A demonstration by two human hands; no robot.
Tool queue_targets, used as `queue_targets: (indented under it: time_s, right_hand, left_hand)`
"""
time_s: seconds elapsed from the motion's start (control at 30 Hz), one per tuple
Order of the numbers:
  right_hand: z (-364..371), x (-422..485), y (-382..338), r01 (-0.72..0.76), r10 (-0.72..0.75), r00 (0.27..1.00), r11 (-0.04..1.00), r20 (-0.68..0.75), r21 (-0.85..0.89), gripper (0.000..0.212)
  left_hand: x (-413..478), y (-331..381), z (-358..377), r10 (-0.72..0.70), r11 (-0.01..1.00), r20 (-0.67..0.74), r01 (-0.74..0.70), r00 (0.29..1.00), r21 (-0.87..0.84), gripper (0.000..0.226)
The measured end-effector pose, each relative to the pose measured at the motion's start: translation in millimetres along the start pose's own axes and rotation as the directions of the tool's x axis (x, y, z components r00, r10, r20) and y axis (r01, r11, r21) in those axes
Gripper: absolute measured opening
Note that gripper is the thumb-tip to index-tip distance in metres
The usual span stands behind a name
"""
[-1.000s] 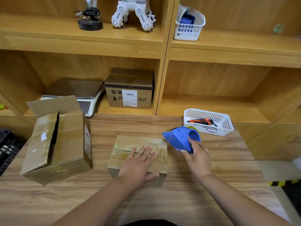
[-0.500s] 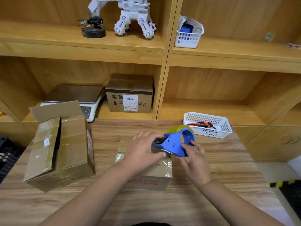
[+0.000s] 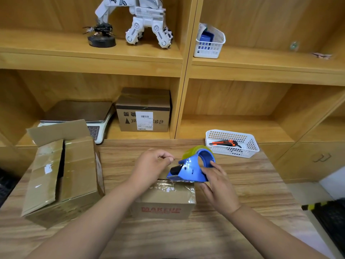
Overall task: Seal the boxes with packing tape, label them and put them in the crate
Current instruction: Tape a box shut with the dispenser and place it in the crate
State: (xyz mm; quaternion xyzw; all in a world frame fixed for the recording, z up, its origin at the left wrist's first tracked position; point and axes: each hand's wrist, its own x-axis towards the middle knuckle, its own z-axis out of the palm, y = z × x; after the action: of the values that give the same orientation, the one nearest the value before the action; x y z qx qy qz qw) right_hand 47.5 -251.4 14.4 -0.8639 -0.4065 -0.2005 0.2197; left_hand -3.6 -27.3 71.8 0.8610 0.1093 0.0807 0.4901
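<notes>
A small cardboard box (image 3: 164, 201) with red MAKEUP lettering sits on the wooden table in front of me, its top covered in shiny tape. Just above its far top edge my right hand (image 3: 218, 186) holds a blue tape dispenser (image 3: 192, 169) with a yellowish roll. My left hand (image 3: 151, 166) hovers over the box's far left part, its fingers pinched at the dispenser's front, apparently on the tape end. A larger cardboard box (image 3: 61, 174) with loose flaps stands at the left.
A white basket (image 3: 233, 144) holding orange utility knives sits at the table's back right. In the shelf behind are a scale (image 3: 80, 116), a labelled box (image 3: 143, 111), a white robot model and another basket (image 3: 210, 42). A dark crate edge (image 3: 5, 184) shows far left.
My left hand has lifted off the box top and gone to the dispenser's front. My right hand has brought the dispenser left over the box. The view has shifted, showing the box's front.
</notes>
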Motion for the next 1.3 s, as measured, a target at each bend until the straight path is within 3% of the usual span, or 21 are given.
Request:
queue_targets:
  time_s: [0.27,0.53,0.67,0.83,0.97,1.07,1.2,1.3]
  right_hand:
    - [-18.7,2.9,-0.4,-0.099,0.088,0.989,0.991,0.122,0.088,0.049]
    - [-40.5,25.3,11.1,-0.186,0.193,0.981,0.971,-0.034,0.153,0.035]
    - [-47.7,31.2,7.3,-0.219,0.224,0.975,0.956,-0.002,0.197,0.022]
    - [-56.0,27.3,22.3,-0.262,0.265,0.964,0.951,0.007,0.165,0.031]
    - [-62.1,15.7,37.0,-0.275,0.274,0.961,0.959,0.014,0.064,0.037]
    - [-60.2,17.8,31.4,-0.267,0.273,0.961,0.957,0.040,-0.112,0.041]
    - [-56.0,30.8,20.0,-0.243,0.287,0.957,0.886,0.055,-0.396,0.043]
    - [-49.0,43.2,11.3,-0.245,0.286,0.958,0.835,0.008,-0.493,0.044]
  left_hand:
    - [12.0,11.6,-8.2,-0.104,0.985,0.090,0.115,0.991,-0.129,0.016]
    - [12.7,19.4,2.6,-0.271,0.876,0.162,0.312,0.949,-0.367,0.016]
    - [18.7,22.6,0.9,-0.324,0.856,0.200,0.377,0.925,-0.355,0.010]
    - [29.3,21.6,-26.1,-0.357,0.870,0.147,0.386,0.922,-0.308,0.012]
    - [36.3,15.2,-48.6,-0.337,0.904,0.132,0.359,0.932,-0.233,0.011]
    - [34.5,20.2,-45.1,-0.301,0.915,0.115,0.321,0.947,-0.245,0.016]
    - [31.1,27.6,-38.2,-0.256,0.939,0.038,0.258,0.966,-0.227,0.013]
    - [29.8,29.4,-25.8,-0.187,0.975,-0.032,0.182,0.982,-0.125,0.019]
